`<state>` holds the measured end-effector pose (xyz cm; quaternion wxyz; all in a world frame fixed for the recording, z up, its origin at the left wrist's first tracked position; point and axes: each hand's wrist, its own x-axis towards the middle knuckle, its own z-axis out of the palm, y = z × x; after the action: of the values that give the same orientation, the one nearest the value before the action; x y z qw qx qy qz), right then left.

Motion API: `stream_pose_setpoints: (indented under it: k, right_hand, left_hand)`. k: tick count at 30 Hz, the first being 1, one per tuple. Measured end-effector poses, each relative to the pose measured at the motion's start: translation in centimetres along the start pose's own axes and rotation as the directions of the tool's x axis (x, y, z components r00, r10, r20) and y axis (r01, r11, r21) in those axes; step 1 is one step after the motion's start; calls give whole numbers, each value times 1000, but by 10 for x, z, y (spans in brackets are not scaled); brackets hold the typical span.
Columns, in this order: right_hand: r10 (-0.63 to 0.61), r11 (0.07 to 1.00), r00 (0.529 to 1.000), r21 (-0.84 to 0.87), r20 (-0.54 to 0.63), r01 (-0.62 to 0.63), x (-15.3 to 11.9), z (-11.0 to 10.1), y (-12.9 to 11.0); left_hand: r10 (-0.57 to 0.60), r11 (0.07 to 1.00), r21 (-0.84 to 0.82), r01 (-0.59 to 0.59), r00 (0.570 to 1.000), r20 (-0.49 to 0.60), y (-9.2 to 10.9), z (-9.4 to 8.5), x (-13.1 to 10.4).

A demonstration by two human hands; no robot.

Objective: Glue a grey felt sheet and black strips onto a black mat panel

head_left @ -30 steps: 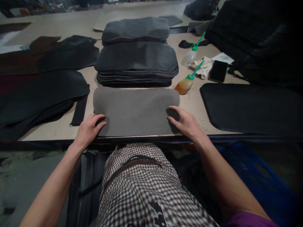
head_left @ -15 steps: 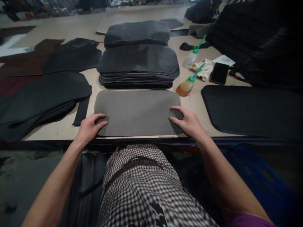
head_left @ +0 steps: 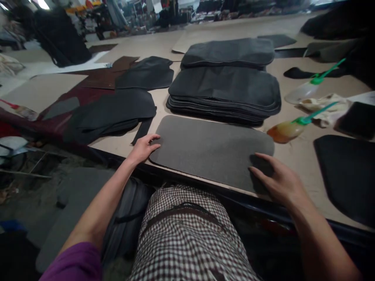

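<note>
- The grey mat (head_left: 212, 150) lies flat at the near edge of the tabletop (head_left: 293, 156), its long side roughly along that edge, directly in front of the person.
- The left hand (head_left: 143, 147) rests on the mat's left end, fingers spread and lying flat, thumb at the edge; nothing is pinched.
- The right hand (head_left: 279, 181) rests on the mat's right near corner, fingers loosely spread on the surface, with no closed grip either.
- Judged from this, the step is settling or squaring the mat; it would go best with even, flat pressure at both ends so the sheet does not buckle in the middle.
- The near long edge sits just beside the tabletop's rim, so any slide toward the body risks the mat drooping over.
- Just behind the mat stands a stack of dark mats (head_left: 225, 93), close but apart from it.
- To the right lies a bottle with amber liquid (head_left: 285, 130), on its side near the mat's far right corner; a sideways shift that way could nudge it.
- A black mat (head_left: 345, 173) lies further right.
</note>
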<state>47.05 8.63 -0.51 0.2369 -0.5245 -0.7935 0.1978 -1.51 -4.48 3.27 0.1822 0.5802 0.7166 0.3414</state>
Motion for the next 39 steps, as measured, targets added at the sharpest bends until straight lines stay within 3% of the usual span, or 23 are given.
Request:
stream_pose_setpoints:
  k: [5, 18, 25, 30, 35, 37, 39]
  right_hand:
    - [45, 997, 998, -58, 39, -43, 1, -3, -3]
    - [100, 987, 993, -132, 54, -93, 3, -5, -11]
    - [37, 992, 999, -124, 38, -32, 2, -3, -8]
    - [-56, 992, 998, -113, 22, 58, 0, 1, -5]
    - [-92, 982, 996, -166, 7, 92, -2, 3, -7]
    - [-114, 979, 993, -167, 9, 114, -3, 4, -7]
    - [-122, 979, 992, -162, 6, 121, -4, 4, -6]
  left_hand:
    - [62, 998, 29, -62, 998, 1, -3, 4, -5]
    - [38, 995, 96, -36, 999, -22, -1, 1, -6]
    - [61, 985, 159, -62, 998, 10, 3, 2, -8]
    - [128, 917, 385, -104, 991, -35, 7, 9, -18]
    - [66, 768, 640, 22, 991, -113, 28, 24, -23]
    - [114, 755, 655, -25, 989, -94, 46, 35, -16]
    - [173, 775, 615, -145, 985, 14, 66, 50, -4]
